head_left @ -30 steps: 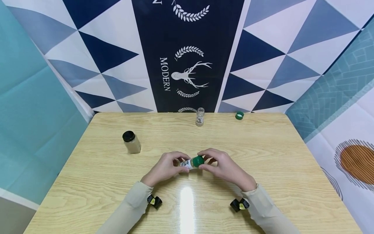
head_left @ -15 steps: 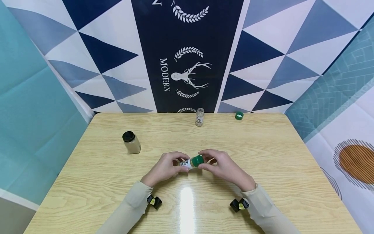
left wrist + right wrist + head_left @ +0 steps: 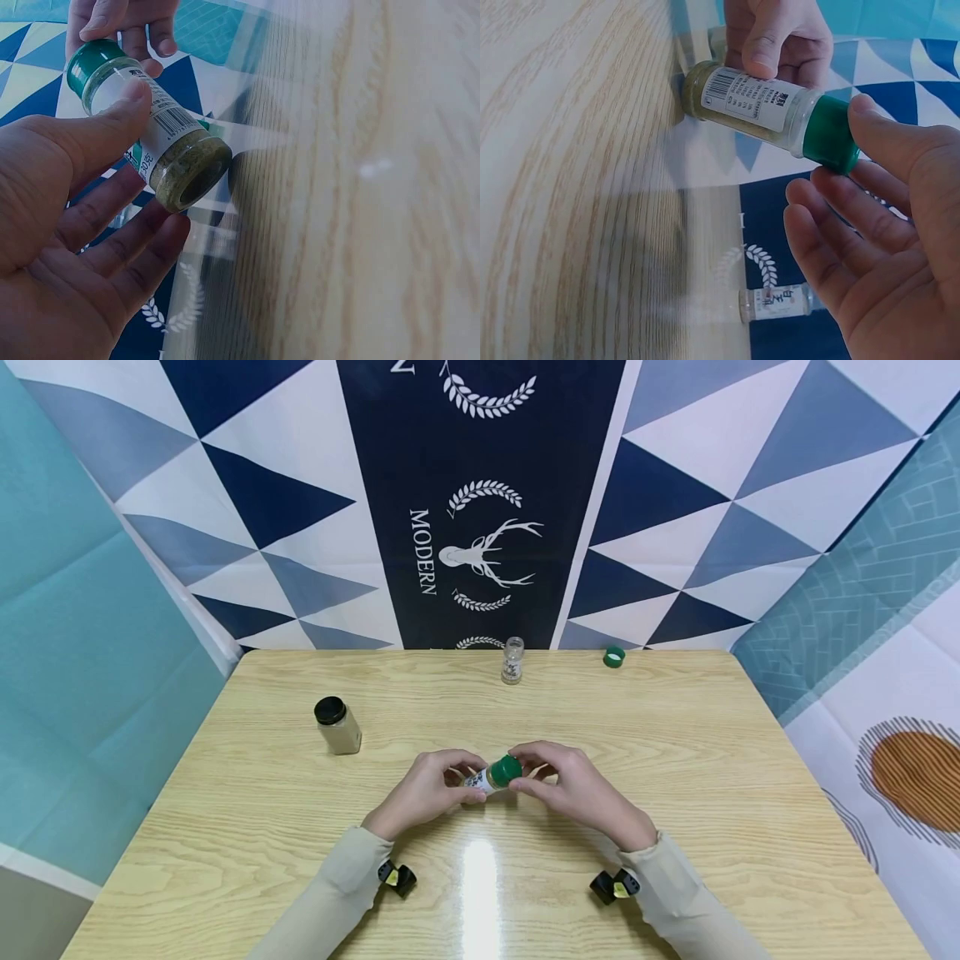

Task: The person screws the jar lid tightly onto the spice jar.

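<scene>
Between the two hands, a small glass spice jar (image 3: 478, 779) with a white label and greenish-brown powder is held tilted. My left hand (image 3: 435, 785) grips its body, thumb on the label, as the left wrist view shows. At the other end, my right hand (image 3: 562, 787) pinches the jar's green cap (image 3: 506, 771) between thumb and fingers. In the right wrist view, the cap (image 3: 831, 135) sits on the jar's neck (image 3: 800, 121), with the thumb and a fingertip against its sides.
Near the table's (image 3: 675, 760) back edge stands a capless glass spice jar (image 3: 512, 662). To its right lies a loose green cap (image 3: 613, 657). A black-lidded jar (image 3: 339, 727) with beige contents stands at the left. Patterned cloth (image 3: 480, 485) hangs behind.
The jar and its green cap have tilted slightly, the cap end rising a little. Both hands stay almost in place, and the other things have not moved.
</scene>
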A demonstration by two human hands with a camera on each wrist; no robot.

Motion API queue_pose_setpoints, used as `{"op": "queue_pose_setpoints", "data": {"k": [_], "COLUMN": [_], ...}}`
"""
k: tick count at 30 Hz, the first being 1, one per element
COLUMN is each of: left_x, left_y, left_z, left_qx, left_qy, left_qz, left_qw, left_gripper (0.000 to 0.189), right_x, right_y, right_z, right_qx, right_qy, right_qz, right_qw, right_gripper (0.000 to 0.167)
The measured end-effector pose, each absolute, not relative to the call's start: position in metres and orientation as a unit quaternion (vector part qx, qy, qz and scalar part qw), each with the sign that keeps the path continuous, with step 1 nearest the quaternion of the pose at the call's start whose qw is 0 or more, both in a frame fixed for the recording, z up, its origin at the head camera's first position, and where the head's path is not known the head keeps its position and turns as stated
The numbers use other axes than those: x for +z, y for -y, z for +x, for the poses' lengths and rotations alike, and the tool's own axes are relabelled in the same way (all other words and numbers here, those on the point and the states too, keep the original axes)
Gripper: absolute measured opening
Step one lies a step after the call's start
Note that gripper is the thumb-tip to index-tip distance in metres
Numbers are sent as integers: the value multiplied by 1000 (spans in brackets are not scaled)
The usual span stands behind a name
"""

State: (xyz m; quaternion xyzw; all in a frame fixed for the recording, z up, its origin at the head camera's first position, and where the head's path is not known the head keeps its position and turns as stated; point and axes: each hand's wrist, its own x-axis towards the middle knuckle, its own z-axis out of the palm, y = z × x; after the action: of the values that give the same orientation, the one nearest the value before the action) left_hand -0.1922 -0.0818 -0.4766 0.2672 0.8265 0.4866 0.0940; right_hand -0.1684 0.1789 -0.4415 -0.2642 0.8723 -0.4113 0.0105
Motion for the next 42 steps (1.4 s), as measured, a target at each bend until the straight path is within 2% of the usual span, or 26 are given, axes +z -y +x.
{"op": "queue_pose_setpoints", "data": {"k": [18, 42], "left_x": [-476, -479], "left_y": [82, 84], "left_z": [-193, -195], "left_qx": [498, 514], "left_qy": [-823, -814], "left_qz": [259, 250], "left_qw": [91, 102], "left_gripper": [32, 32], "right_x": [-441, -449], "right_y": [-179, -178], "right_z": [-167, -170], "right_qx": [-420, -447], "right_qy": [-867, -853], "right_qz": [-268, -264], "right_qw": [-3, 44], "right_gripper": [29, 30]}}
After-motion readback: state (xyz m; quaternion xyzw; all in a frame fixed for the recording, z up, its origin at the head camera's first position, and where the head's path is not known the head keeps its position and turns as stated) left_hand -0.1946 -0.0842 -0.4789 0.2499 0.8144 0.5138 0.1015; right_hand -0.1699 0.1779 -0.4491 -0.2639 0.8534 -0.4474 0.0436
